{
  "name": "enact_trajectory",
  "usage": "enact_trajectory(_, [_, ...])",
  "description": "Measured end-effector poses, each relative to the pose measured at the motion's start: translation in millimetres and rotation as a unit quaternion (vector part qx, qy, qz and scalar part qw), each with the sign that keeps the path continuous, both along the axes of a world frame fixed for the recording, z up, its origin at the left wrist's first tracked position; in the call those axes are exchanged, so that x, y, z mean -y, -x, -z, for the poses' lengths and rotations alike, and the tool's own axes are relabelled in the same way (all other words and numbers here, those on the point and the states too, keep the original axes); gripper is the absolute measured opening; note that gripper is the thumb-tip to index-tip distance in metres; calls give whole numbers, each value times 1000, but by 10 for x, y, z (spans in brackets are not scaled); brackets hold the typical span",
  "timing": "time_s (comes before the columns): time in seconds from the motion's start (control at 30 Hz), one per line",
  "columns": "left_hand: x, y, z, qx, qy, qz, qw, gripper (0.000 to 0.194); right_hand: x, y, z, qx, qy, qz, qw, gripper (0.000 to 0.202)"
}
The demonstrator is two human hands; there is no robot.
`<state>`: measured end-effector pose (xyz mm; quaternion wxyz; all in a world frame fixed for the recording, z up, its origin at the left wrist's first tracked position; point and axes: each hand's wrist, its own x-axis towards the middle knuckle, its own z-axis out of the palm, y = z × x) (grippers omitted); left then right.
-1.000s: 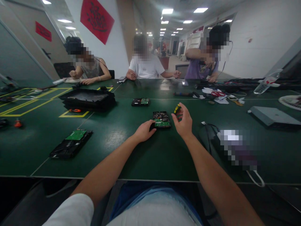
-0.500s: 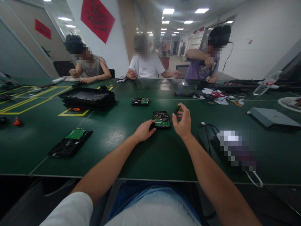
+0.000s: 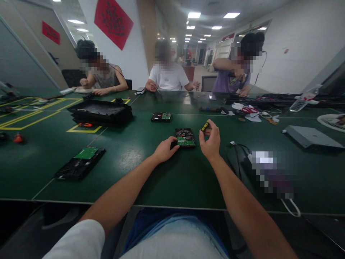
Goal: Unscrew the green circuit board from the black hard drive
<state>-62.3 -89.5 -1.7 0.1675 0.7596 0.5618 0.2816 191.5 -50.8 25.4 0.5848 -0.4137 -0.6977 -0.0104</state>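
Note:
A hard drive (image 3: 185, 138) lies on the green table with its green circuit board facing up. My left hand (image 3: 166, 149) grips its left edge, thumb at the near corner. Just right of the drive, my right hand (image 3: 210, 141) is raised, its fingers closed around a short yellow-and-black screwdriver (image 3: 205, 125). Only the handle shows; I cannot make out its tip. Farther back lies a second hard drive (image 3: 161, 117). To the left, nearer the front edge, is a larger black drive unit (image 3: 80, 163) with a green board.
Black trays (image 3: 101, 112) are stacked at back left, near an orange-handled tool (image 3: 85, 125). On the right are a grey metal box (image 3: 312, 137), a cable (image 3: 237, 160) and a blurred-out device (image 3: 269, 172). A plastic bottle (image 3: 304, 99) lies farther back. Several people sit across the table.
My right hand has turned slightly, so more of the yellow-and-black screwdriver shows. My left hand and the hard drive stay in place.

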Motion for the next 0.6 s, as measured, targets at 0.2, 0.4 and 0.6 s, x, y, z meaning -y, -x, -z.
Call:
enact_trajectory(0.2, [13, -6, -5, -3, -28, 16, 999, 51, -6, 1, 17, -6, -1, 5, 1000, 70])
enact_trajectory(0.4, [28, -14, -50, -22, -40, 27, 999, 45, 4, 2, 12, -2, 5, -14, 1000, 71])
enact_trajectory(0.6, [38, -13, -62, -24, -41, 25, 999, 44, -6, -12, 32, -6, 5, 2, 1000, 66])
